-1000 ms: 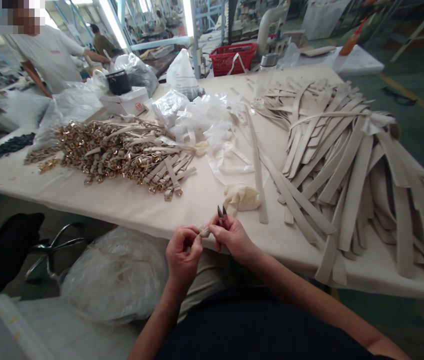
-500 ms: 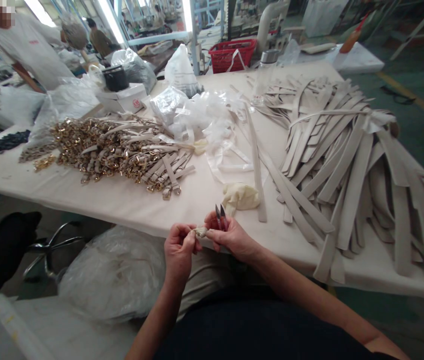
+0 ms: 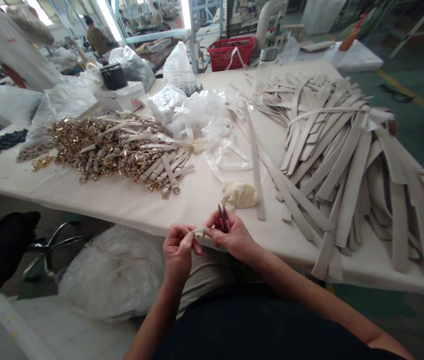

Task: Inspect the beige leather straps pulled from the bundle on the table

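My left hand (image 3: 179, 250) is closed, its thumb and fingers pinching one end of a small, crumpled cream piece (image 3: 199, 232). The other end is pinched by my right hand (image 3: 237, 238), which also keeps a pair of thread snips (image 3: 223, 218) in its fingers, blades pointing up. What the small piece is, I cannot make out. Just beyond my right hand, a crumpled, pale yellow, glove-like thing (image 3: 240, 195) lies on the table, beside a long beige strap (image 3: 254, 165).
A large heap of beige straps (image 3: 347, 170) spreads over the table's right side. Short straps with gold buckles (image 3: 110, 147) are piled on the left. Plastic wrapping (image 3: 204, 117), a glass bottle (image 3: 264, 75) and a red basket (image 3: 231, 54) stand farther back. A person (image 3: 17, 47) is at upper left.
The cream piece is pulled out longer and flatter between my fingers. The snips have turned slightly in my right hand, showing more of their handles. The person at upper left has shifted left.
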### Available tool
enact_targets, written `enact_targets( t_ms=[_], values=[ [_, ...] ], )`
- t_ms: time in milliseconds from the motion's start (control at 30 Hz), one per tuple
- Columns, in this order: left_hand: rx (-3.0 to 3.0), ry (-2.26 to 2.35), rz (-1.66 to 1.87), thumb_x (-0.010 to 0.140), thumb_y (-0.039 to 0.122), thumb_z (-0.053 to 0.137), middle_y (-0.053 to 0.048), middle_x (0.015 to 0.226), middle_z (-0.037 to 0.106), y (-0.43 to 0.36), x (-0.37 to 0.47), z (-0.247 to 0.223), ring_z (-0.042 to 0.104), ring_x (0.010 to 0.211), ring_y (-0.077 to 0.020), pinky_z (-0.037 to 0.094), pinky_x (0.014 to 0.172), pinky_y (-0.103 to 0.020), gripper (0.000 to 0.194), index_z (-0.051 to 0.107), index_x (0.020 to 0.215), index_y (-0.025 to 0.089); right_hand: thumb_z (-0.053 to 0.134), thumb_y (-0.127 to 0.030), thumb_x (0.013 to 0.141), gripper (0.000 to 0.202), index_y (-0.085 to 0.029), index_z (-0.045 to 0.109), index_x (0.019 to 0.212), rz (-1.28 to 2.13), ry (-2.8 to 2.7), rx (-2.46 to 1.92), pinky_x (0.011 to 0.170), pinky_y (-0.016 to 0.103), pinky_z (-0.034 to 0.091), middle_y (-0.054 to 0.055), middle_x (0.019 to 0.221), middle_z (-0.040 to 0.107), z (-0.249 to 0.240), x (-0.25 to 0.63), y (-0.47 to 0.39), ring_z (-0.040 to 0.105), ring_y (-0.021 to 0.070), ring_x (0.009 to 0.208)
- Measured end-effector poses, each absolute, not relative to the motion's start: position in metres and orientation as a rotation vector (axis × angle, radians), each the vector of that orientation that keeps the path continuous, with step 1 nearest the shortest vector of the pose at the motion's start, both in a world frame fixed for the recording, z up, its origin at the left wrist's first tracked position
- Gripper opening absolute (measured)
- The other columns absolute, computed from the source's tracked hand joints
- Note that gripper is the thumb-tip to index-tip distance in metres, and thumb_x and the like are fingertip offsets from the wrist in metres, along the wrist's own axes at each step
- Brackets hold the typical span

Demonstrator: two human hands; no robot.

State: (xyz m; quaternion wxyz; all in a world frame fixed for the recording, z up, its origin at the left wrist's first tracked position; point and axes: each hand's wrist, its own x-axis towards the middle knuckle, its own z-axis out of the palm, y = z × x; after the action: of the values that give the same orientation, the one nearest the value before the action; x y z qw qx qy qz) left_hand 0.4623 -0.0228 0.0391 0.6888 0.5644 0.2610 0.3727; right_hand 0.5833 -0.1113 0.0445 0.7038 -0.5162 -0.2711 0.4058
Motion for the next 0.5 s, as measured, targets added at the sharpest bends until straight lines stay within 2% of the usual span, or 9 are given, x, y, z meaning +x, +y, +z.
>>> enact_targets(
  t_ms=[167, 333, 500],
  values=[
    [1.404, 0.575, 0.802, 0.079, 0.025, 0.072, 0.001, 0.075, 0.068, -0.0255, 0.4648, 0.0432, 0.056, 0.043, -0.0059, 0.045, 0.043, -0.017, 0.021, 0.055, 0.071, 0.017, 0.074, -0.037, 0.078, 0.025, -0.019, 0.057, 0.080, 0.892, -0.687, -1.164, 0.044, 0.019, 0.038, -0.004, 0.067, 0.054, 0.0440, 0.5847, -0.1143, 0.040, 0.0071, 0.050],
    [1.394, 0.561, 0.789, 0.079, 0.027, 0.075, 0.003, 0.068, 0.067, -0.0258, 0.4631, 0.0453, 0.062, 0.052, -0.0092, 0.052, 0.053, -0.020, 0.018, 0.061, 0.085, 0.018, 0.068, -0.025, 0.082, 0.009, -0.019, 0.062, 0.080, 0.702, -0.821, -1.280, 0.048, 0.022, 0.029, -0.002, 0.070, 0.059, 0.0439, 0.5856, -0.1175, 0.035, 0.0080, 0.052],
    [1.285, 0.565, 0.688, 0.069, 0.031, 0.083, 0.001, 0.072, 0.069, -0.0206, 0.4614, 0.0385, 0.062, 0.058, -0.0106, 0.053, 0.058, -0.022, 0.028, 0.067, 0.087, 0.017, 0.068, -0.027, 0.082, 0.011, -0.019, 0.062, 0.078, 0.686, -0.810, -1.279, 0.048, 0.022, 0.030, 0.000, 0.074, 0.062, 0.0450, 0.5860, -0.1172, 0.037, 0.0085, 0.053]
  ],
)
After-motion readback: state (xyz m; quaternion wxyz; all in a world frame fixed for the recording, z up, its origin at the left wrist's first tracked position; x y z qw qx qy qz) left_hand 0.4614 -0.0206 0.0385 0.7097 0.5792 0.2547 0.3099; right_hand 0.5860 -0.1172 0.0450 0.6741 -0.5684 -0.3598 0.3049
